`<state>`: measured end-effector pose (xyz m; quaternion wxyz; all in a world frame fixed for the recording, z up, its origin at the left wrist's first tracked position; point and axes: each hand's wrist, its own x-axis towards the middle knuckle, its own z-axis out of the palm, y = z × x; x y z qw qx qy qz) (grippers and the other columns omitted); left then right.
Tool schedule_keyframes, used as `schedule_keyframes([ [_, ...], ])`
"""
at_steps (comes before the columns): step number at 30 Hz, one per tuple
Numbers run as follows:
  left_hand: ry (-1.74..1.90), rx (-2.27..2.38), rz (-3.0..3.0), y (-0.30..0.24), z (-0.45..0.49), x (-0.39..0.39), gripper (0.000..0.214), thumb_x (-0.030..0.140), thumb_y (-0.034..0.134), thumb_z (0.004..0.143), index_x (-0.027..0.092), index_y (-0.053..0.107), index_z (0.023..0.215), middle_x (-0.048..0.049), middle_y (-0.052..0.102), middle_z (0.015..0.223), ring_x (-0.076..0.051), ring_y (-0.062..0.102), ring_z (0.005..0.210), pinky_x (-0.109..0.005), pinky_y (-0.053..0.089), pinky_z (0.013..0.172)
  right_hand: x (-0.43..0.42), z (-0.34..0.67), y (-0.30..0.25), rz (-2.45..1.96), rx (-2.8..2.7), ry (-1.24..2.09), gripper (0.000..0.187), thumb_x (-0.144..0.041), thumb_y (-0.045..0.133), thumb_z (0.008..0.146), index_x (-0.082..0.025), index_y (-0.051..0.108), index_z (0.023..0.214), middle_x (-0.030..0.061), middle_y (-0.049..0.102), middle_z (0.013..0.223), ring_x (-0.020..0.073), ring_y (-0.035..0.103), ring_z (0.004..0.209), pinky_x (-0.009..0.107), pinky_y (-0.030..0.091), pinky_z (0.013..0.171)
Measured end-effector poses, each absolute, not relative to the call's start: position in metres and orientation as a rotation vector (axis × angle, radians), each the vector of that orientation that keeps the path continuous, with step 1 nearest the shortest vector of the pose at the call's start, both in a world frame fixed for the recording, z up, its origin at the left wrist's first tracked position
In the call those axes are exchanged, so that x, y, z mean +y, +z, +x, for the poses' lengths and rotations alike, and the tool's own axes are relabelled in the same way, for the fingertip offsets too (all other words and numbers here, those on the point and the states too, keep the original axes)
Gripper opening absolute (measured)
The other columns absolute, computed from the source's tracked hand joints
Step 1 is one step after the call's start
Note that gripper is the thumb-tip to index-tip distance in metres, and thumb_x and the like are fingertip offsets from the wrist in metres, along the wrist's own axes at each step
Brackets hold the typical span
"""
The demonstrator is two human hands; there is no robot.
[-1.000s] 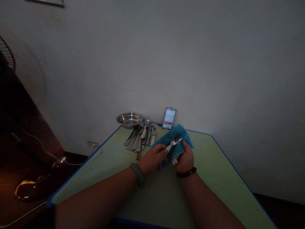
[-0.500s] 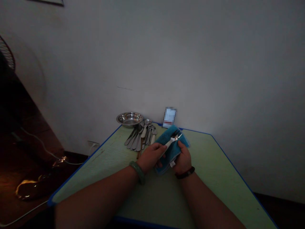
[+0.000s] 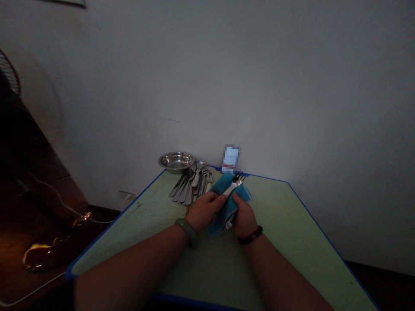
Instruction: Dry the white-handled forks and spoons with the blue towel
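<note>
Well, from where I stand, a pale plastered wall [image 3: 207, 77] fills most of the view, and below it a pale green surface [image 3: 285, 220] with a blue edging meets it at a corner. To the left, a dark, shiny floor [image 3: 42, 233] carries a thin white cable [image 3: 55, 194], and a wire-caged fan [image 3: 9, 71] stands half lost in shadow. At the far edge of the surface sit a shallow stainless steel bowl [image 3: 177, 161], a fanned pile of metal spoons and forks [image 3: 191, 185], and a blurred packet [image 3: 231, 159] whose print I cannot make out. Nearer in, the person's hands have drawn closer together around a folded blue towelling cloth [image 3: 227, 211]. The left hand [image 3: 204, 211], under a green stone bangle [image 3: 187, 232], has its fingers [image 3: 214, 199] pressed together and curled over the white handle of a metal fork [image 3: 228, 190]. The right hand [image 3: 244, 216], above a dark beaded bracelet [image 3: 251, 235], cups the cloth, its fingers [image 3: 239, 203] closed on the fabric. The fork lies in the cloth, held above the surface, with its tines poking out at the far end, just beside the pile. A small white tag [image 3: 228, 225] shows on the cloth's edge.
</note>
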<state>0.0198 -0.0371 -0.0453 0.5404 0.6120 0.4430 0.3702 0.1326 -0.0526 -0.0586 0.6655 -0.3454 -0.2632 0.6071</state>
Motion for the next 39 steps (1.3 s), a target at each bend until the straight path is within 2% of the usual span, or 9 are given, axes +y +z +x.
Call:
schedule_keyframes([
  [4, 0.842, 1.063, 1.430, -0.0441, 0.0202, -0.0379, 0.039, 0.056, 0.048, 0.064, 0.018, 0.044, 0.067, 0.0089, 0.037, 0.037, -0.006, 0.035, 0.029, -0.018, 0.025, 0.029, -0.0536, 0.1326, -0.0575, -0.838, -0.662, 1.313, 0.023, -0.030, 0.061, 0.062, -0.017, 0.060, 0.082, -0.0003, 0.066, 0.073, 0.0139, 0.060, 0.064, 0.028, 0.046, 0.063],
  [12, 0.807, 1.031, 1.426, -0.0475, 0.0201, -0.0372, 0.040, 0.055, 0.050, 0.064, 0.016, 0.047, 0.070, 0.0076, 0.041, 0.036, -0.006, 0.037, 0.031, -0.017, 0.027, 0.031, -0.0546, 0.1315, -0.0529, -0.900, -0.681, 1.169, 0.022, -0.028, 0.062, 0.060, -0.018, 0.058, 0.079, -0.0031, 0.063, 0.067, 0.0118, 0.056, 0.058, 0.024, 0.044, 0.054],
  [19, 0.809, 0.925, 1.409, -0.0474, 0.0203, -0.0375, 0.029, 0.038, 0.053, 0.067, 0.014, 0.053, 0.084, 0.0054, 0.046, 0.044, -0.007, 0.045, 0.039, -0.017, 0.033, 0.037, -0.0498, 0.1350, -0.0546, -0.863, -0.566, 1.154, 0.018, -0.029, 0.061, 0.060, -0.018, 0.056, 0.073, -0.0047, 0.061, 0.058, 0.0116, 0.054, 0.049, 0.023, 0.041, 0.046],
  [23, 0.771, 0.934, 1.395, -0.0466, 0.0216, -0.0391, 0.031, 0.038, 0.051, 0.069, 0.015, 0.052, 0.089, 0.0059, 0.046, 0.043, -0.007, 0.044, 0.037, -0.017, 0.033, 0.036, -0.0498, 0.1382, -0.0540, -0.861, -0.543, 1.179, 0.015, -0.028, 0.061, 0.060, -0.018, 0.055, 0.069, -0.0064, 0.059, 0.053, 0.0095, 0.052, 0.044, 0.022, 0.039, 0.043],
  [27, 0.760, 0.960, 1.382, -0.0455, 0.0217, -0.0397, 0.029, 0.040, 0.049, 0.070, 0.016, 0.051, 0.087, 0.0078, 0.042, 0.041, -0.006, 0.040, 0.034, -0.017, 0.029, 0.035, -0.0522, 0.1388, -0.0511, -0.881, -0.523, 1.256, 0.014, -0.029, 0.061, 0.060, -0.017, 0.055, 0.067, -0.0068, 0.056, 0.046, 0.0077, 0.045, 0.036, 0.021, 0.036, 0.037],
  [34, 0.815, 0.966, 1.307, -0.0426, 0.0215, -0.0415, 0.020, 0.035, 0.045, 0.074, 0.017, 0.051, 0.078, 0.0085, 0.037, 0.041, -0.004, 0.033, 0.032, -0.017, 0.023, 0.034, -0.0516, 0.1347, -0.0530, -0.845, -0.600, 1.248, 0.022, -0.029, 0.062, 0.060, -0.016, 0.056, 0.078, -0.0016, 0.063, 0.062, 0.0114, 0.056, 0.049, 0.022, 0.042, 0.043],
  [39, 0.845, 0.925, 1.253, -0.0407, 0.0232, -0.0438, 0.017, 0.035, 0.040, 0.075, 0.018, 0.044, 0.077, 0.0072, 0.042, 0.051, -0.002, 0.031, 0.030, -0.016, 0.020, 0.030, -0.0521, 0.1339, -0.0559, -0.815, -0.643, 1.244, 0.021, -0.028, 0.063, 0.060, -0.019, 0.054, 0.077, -0.0055, 0.059, 0.052, 0.0106, 0.053, 0.042, 0.023, 0.043, 0.042],
])
